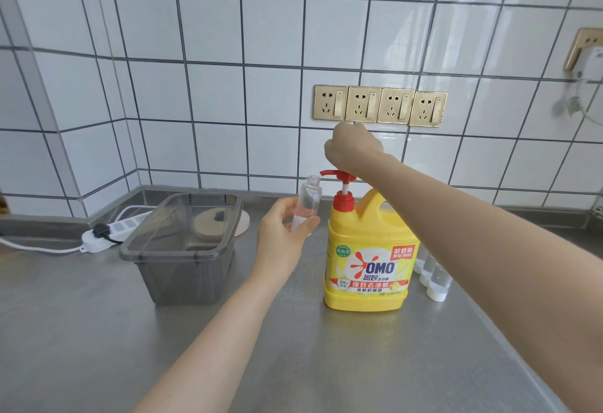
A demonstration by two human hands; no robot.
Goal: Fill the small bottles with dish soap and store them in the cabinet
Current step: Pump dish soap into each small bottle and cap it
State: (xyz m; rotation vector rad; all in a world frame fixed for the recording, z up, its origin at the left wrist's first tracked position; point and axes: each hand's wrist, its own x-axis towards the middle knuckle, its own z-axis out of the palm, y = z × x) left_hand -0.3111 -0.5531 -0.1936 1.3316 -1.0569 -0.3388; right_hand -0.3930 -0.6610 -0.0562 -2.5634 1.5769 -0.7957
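A big yellow dish soap jug [367,259] with a red pump [339,181] stands on the steel counter. My right hand [354,148] rests on top of the pump head, fingers curled down over it. My left hand [284,233] holds a small clear bottle [310,199] upright, its open neck right under the pump's spout. The bottle looks clear with a white base part inside my fingers. Several more small clear bottles with white caps [434,277] lie on the counter behind the jug's right side, partly hidden by my right forearm.
A grey see-through plastic bin [182,249] sits left of the jug. Behind it lie a round white disc [241,226] and a white power strip [107,233] with a black plug. Gold wall sockets [380,104] line the tiled wall.
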